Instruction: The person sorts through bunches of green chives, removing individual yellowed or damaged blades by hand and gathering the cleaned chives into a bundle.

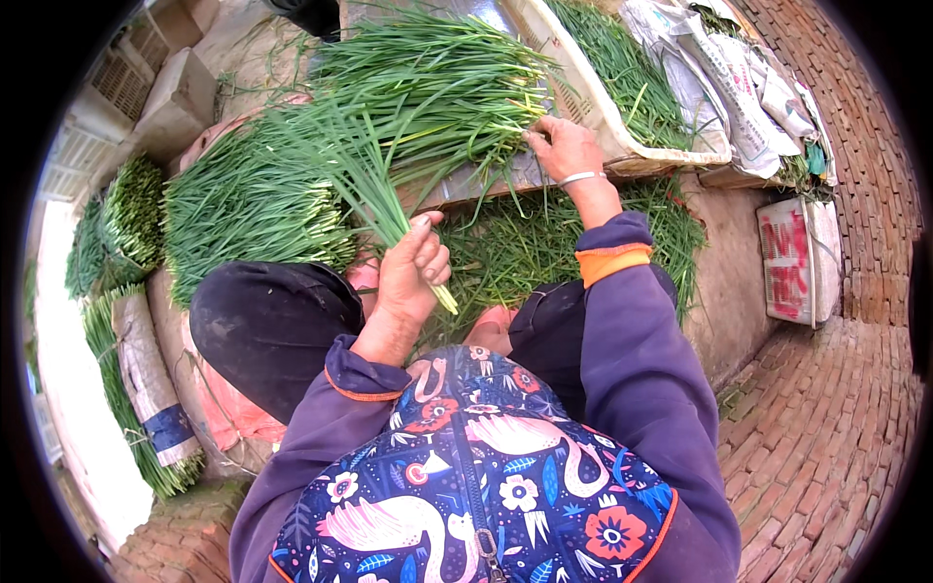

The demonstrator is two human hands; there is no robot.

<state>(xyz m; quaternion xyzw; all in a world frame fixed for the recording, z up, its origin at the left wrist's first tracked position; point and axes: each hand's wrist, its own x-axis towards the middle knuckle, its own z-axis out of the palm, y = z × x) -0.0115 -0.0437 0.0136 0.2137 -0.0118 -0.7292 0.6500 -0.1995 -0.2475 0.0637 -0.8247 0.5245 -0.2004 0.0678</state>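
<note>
My left hand [412,272] is closed round a small bunch of garlic chives [382,199], its green leaves fanning up and away and its pale cut ends poking out below my fist. My right hand [569,154] reaches to the right edge of a big heap of garlic chives [428,83] on a low table. There its thumb and forefinger pinch at the pale stalk ends; how many stalks they hold is too small to tell. A second heap of chives [258,199] lies left of my knees, with its pale ends toward me.
Loose green trimmings [515,248] cover the ground before my legs. A white plastic crate [622,136] of greens borders the table, with white sacks [724,83] beyond it. Wrapped chive bundles [155,374] lie at left. A white box [799,260] stands by the brick wall.
</note>
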